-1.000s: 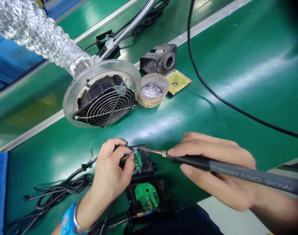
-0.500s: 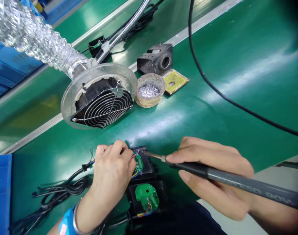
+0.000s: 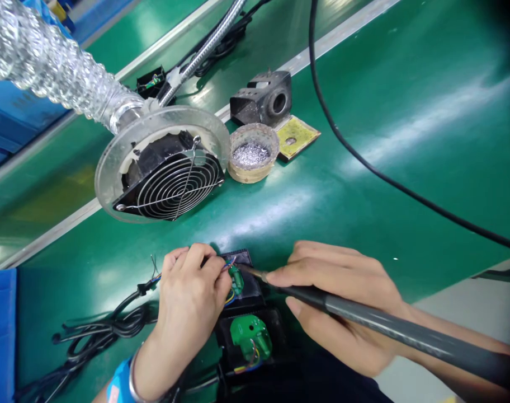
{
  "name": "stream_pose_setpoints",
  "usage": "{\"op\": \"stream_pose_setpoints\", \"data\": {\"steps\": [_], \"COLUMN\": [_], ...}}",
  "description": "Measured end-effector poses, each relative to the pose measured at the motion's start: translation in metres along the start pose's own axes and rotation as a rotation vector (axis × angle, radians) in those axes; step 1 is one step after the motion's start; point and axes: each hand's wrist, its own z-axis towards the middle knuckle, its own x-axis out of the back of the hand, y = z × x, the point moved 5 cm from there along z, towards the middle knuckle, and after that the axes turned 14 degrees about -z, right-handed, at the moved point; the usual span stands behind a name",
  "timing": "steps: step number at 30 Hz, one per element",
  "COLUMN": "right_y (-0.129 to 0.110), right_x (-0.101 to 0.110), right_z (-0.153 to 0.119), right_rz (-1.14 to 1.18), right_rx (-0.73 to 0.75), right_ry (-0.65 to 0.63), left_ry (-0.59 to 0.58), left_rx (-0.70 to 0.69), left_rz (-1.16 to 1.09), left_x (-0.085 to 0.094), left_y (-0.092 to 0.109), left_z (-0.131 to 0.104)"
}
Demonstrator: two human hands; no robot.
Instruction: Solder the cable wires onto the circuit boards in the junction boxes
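Note:
My left hand (image 3: 194, 296) is closed, pinching thin coloured wires (image 3: 230, 263) over a small green circuit board (image 3: 237, 281) in a black housing (image 3: 249, 291). In my right hand (image 3: 343, 296) is a soldering iron (image 3: 389, 330), held like a pen. Its tip reaches the upper edge of that board, close to the wire ends; whether it touches them I cannot tell. Nearer to me a second green board (image 3: 250, 338) sits in another black housing, with red, yellow and blue wires on it. A black cable (image 3: 124, 302) leads left from beneath my left hand.
A fume extractor fan (image 3: 175, 184) on a foil duct (image 3: 57, 67) hangs at upper left. Behind the hands stand a round tub of solder bits (image 3: 250, 154), a black iron stand (image 3: 263, 101) and a yellow sponge (image 3: 297, 137). A black cord (image 3: 364, 162) arcs rightward. A blue bin (image 3: 1, 330) stands left.
My right hand has moved left, bringing the soldering iron's tip in over the board near the wires. My left hand keeps its pinch, and the view has shifted slightly.

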Motion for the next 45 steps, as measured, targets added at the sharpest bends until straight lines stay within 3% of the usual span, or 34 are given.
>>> {"op": "stream_pose_setpoints", "data": {"steps": [10,19,26,30,36,40,45], "right_y": [0.0,-0.005,-0.007,-0.003,-0.005,-0.006,-0.006], "right_x": [0.0,0.012,0.021,0.007,-0.027,-0.03,-0.031], "right_z": [0.0,0.002,0.002,-0.003,-0.012,-0.016,-0.017], "right_rz": [-0.016,-0.037,-0.095,-0.151,-0.249,-0.278,-0.354], "right_rx": [-0.003,-0.101,-0.159,-0.18,-0.148,-0.14,-0.08], "right_ry": [-0.026,-0.035,0.051,0.093,-0.008,0.017,0.059], "left_ry": [0.015,0.022,0.011,0.003,-0.02,-0.038,-0.198], "left_rx": [-0.024,-0.04,-0.038,-0.045,-0.038,-0.057,-0.093], "left_rz": [-0.004,0.003,0.023,0.028,-0.022,-0.182,-0.396], "left_x": [-0.001,-0.001,-0.002,-0.001,0.001,0.003,-0.006], "left_y": [0.0,0.001,0.002,0.003,0.002,-0.001,-0.007], "left_z": [-0.002,-0.001,-0.002,-0.001,-0.004,-0.006,-0.003]}}
